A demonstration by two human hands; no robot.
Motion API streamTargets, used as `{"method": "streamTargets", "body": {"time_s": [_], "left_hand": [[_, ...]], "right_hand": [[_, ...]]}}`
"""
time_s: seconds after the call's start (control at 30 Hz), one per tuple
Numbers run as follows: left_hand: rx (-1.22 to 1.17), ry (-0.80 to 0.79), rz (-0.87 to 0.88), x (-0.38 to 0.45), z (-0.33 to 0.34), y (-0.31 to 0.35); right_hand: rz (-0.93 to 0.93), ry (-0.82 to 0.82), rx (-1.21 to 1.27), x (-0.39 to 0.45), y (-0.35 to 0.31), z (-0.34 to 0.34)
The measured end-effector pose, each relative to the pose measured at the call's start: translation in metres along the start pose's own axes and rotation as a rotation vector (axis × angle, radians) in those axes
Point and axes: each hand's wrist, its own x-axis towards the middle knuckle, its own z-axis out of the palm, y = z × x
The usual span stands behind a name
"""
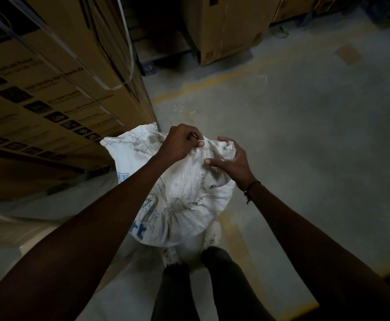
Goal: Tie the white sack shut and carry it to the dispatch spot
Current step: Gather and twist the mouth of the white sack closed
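From the head camera, the crumpled white woven sack with blue printing (177, 193) stands on the smooth grey concrete floor (305, 135), just in front of the person's white shoes (212, 237). Its cloth is creased and smudged with grey dirt, bulging round at the body and gathered into folds at the top. The left hand (180, 142) is curled into a fist, pinching a bunch of that gathered fabric. The right hand (231, 158), a thin dark cord bracelet (250, 188) at its wrist, grasps the neighbouring folds with fingers bent and thumb pressed flat on the cloth. Tall brown cardboard cartons bound with pale plastic strapping (57, 89) rise close at the left, touching the sack's far corner. A worn yellow painted line (207, 82) crosses the floor beyond.
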Motion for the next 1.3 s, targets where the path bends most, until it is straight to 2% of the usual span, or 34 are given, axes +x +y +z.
{"method": "streamTargets", "body": {"time_s": [0.13,0.23,0.37,0.57,0.83,0.97,1.07,1.3], "left_hand": [[-0.083,-0.001,-0.049,0.004,-0.002,0.0],[-0.122,-0.038,-0.086,0.006,-0.008,-0.003],[-0.118,0.001,-0.035,0.001,-0.032,-0.012],[0.162,-0.065,0.121,-0.023,-0.071,-0.045],[0.245,-0.069,0.25,-0.034,-0.075,-0.071],[0.33,-0.095,0.287,-0.035,-0.07,-0.072],[0.24,-0.063,0.232,-0.029,-0.068,-0.068],[0.077,-0.11,0.094,0.001,-0.061,-0.053]], "right_hand": [[0.001,-0.114,-0.144,0.017,-0.002,0.012],[-0.024,-0.116,-0.207,0.028,0.0,0.016],[-0.052,-0.157,-0.26,0.03,-0.007,0.012],[-0.085,-0.212,-0.233,0.024,-0.012,0.01],[-0.067,-0.234,-0.183,0.011,-0.016,0.012],[-0.063,-0.24,-0.07,0.009,-0.015,0.014],[-0.049,-0.261,-0.015,0.014,-0.015,0.02],[-0.14,-0.232,-0.13,0.037,-0.022,0.077]]}}
